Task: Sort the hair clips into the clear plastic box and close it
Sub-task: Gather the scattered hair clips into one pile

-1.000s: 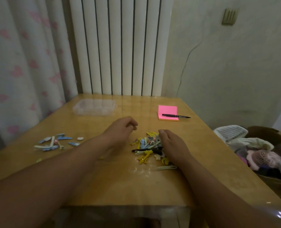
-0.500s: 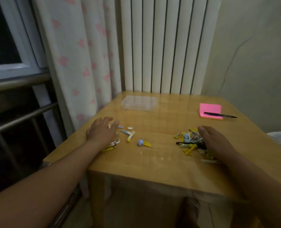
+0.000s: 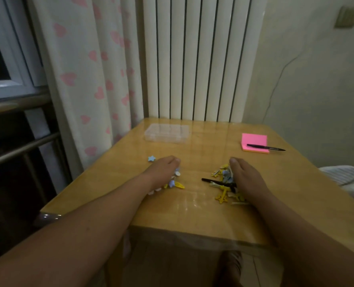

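Observation:
A clear plastic box (image 3: pixel 166 133) with its lid down sits at the far left of the wooden table (image 3: pixel 192 216). My left hand (image 3: pixel 162 170) lies on its edge, cupped against a small bunch of blue, white and yellow hair clips (image 3: pixel 175 183). One blue star clip (image 3: pixel 151 158) lies alone just left of that hand. My right hand (image 3: pixel 246 179) rests on its edge against the right side of a bigger pile of yellow, blue and black clips (image 3: pixel 223 184). Neither hand grips anything.
A pink sticky-note pad (image 3: pixel 254 139) with a black pen (image 3: pixel 265 147) across it lies at the far right of the table. A white radiator (image 3: pixel 196 59) and a heart-print curtain (image 3: pixel 89 69) stand behind. Striped bedding (image 3: pixel 347 177) lies off the right edge.
My left hand has swept the scattered left clips rightward toward the main pile, leaving the blue star clip behind. My right hand stays beside the pile. The camera view has shifted.

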